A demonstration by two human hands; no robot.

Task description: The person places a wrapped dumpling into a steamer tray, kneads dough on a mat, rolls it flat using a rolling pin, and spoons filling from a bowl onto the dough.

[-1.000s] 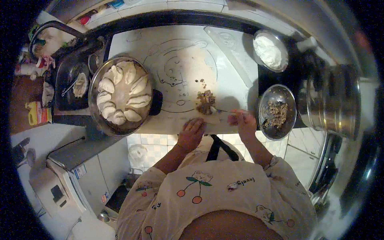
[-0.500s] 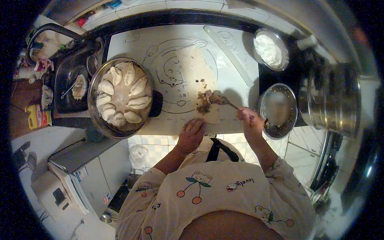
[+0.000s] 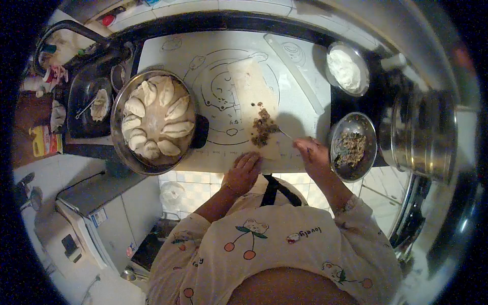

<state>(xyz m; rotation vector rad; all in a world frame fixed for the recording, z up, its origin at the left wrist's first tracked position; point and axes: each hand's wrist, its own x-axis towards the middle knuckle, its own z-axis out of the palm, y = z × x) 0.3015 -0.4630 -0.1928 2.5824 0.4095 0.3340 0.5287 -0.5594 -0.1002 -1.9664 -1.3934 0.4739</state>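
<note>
A long strip of rolled dough lies on the white printed mat. Dark chopped filling is heaped on the dough's near half, with a few loose bits beyond it. My right hand grips a spoon, whose bowl end is down in the filling. At the dough's near end, my left hand rests with its fingers stretched out flat by the edge. A metal bowl with more filling stands to the right of my right hand.
Several shaped dumplings ring a round pan on the left. A bowl of flour stands at the back right, beside a pale flat ruler-like strip. Stacked metal steamers are at far right; a black sink is at far left.
My right hand has moved slightly left and down, and the spoon's end has gone into the filling heap. The filling is more piled together. My left hand stays in place.
</note>
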